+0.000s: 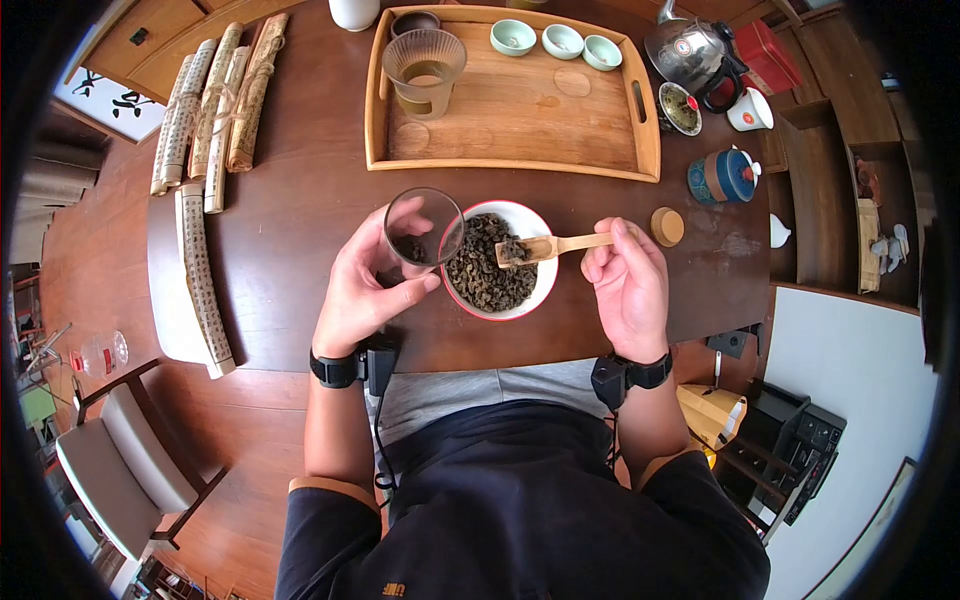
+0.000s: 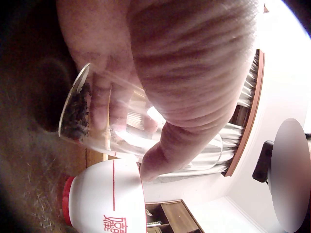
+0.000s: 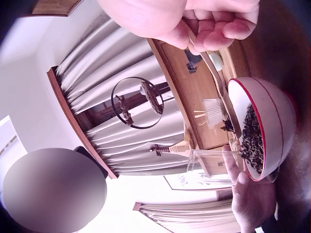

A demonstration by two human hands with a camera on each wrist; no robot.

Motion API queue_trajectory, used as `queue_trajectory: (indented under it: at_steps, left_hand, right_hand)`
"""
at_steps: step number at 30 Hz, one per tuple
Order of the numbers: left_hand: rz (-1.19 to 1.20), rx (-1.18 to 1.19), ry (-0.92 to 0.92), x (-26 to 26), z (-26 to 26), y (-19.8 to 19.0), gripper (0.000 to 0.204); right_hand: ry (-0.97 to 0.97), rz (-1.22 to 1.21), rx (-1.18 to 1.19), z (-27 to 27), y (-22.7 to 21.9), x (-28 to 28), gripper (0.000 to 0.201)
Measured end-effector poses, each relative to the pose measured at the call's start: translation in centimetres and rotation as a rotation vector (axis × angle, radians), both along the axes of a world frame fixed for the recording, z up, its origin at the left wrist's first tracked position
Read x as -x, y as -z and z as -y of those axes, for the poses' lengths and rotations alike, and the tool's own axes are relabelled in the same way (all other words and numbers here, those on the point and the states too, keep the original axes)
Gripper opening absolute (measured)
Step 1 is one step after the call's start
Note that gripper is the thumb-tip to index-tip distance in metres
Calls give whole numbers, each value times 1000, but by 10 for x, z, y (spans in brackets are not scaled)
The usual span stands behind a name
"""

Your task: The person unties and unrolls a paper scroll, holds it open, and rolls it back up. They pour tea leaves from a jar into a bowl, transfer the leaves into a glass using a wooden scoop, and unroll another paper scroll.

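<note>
The left hand grips a clear glass cup, its fingers and thumb around the wall; dark leaves lie in the bottom of the glass in the left wrist view. Right beside it stands a white bowl with a red rim, holding dark rolled tea leaves. Between thumb and fingers the right hand pinches the handle of a wooden scoop. Some leaves lie on the scoop's end, over the bowl. The right wrist view shows the scoop above the bowl.
A wooden tray behind the bowl holds a ribbed glass and small green cups. At right are a round wooden lid, a blue jar and a kettle. Paper scrolls lie at left.
</note>
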State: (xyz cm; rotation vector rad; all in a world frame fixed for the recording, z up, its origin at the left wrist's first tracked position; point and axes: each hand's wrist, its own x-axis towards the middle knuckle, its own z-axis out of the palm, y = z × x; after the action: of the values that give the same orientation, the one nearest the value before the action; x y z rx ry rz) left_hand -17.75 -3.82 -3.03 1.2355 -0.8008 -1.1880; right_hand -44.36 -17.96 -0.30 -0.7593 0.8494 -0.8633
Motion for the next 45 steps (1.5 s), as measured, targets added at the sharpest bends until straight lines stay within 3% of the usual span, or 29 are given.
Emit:
queue_trajectory:
  at_steps: [14,22,26,30,32,36,44,45]
  left_hand:
    - [-37,-19,13,0,-1,-1,76]
    - [121,51,23,-1,0,0,76]
    - [81,61,23,-1,0,2,76]
    - [116,51,33,-1,1,0,74]
    - [107,51,37,-1,1,0,74]
    - [77,38,27,-1,0,4,73]
    - [134,82,32,-1,0,5,73]
    - [92,76,21,0,0,6,74]
  right_hand:
    - [21,55,84,9,-38,-3,23]
    - [-55,115,137,8,-64,-23,24]
    - [-106,101,147,1,-64,-36,26]
    - [-138,26,252,-9,-69,-44,22]
    - [-239,-135,505,-12,-69,-43,22]
    - [-356,-114,664,-11,-71,-38,18]
    - [-382,-176,775,-12,-75,-30,18]
    - [-263,-34,690,-14,-72,-27,16]
